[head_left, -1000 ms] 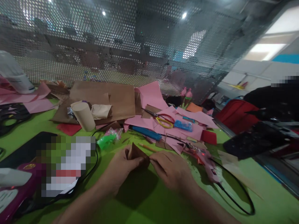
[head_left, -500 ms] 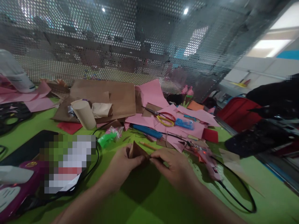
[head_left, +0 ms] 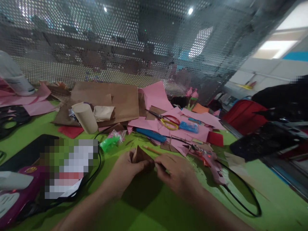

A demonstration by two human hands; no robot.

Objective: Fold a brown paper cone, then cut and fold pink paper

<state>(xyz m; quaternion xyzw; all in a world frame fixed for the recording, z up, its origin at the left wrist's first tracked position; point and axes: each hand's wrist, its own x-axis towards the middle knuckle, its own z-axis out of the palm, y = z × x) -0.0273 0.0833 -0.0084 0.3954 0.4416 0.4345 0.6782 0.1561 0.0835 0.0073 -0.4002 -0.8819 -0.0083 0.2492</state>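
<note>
Head camera, lower middle of the frame: both hands meet over a small folded brown paper piece (head_left: 141,155), which stands as a dark peak just above the green worktop (head_left: 149,208). The left hand (head_left: 125,170) wraps it from the left, with its fingers (head_left: 142,165) pressed together along the lower edge. The right hand (head_left: 176,173) comes in from the other side, and its fingers (head_left: 160,160) pinch the right corner. Gripped from both sides like this, the piece is steady and raised, with its folds turned toward the person.

The tools lie in an arc just past the hands, all within easy reach. A pencil (head_left: 151,149) is right behind the paper, with a blue cutter (head_left: 151,135) beyond it. The scissors (head_left: 169,122) rest on loose pink sheets (head_left: 156,96). A pink glue gun (head_left: 215,166) lies to the right, and its black cord (head_left: 243,197) loops toward the lower right. Large brown sheets (head_left: 115,98) are piled further back, against the perforated screen (head_left: 144,48).

Among the containers, a beige paper tube (head_left: 85,118) leans at the left of centre, its open end turned up and away, so nothing inside shows. A small clear bag (head_left: 111,141) beside it holds something bright green. A white bottle (head_left: 12,77) lies at the upper left edge, and I cannot tell what is in it.
</note>
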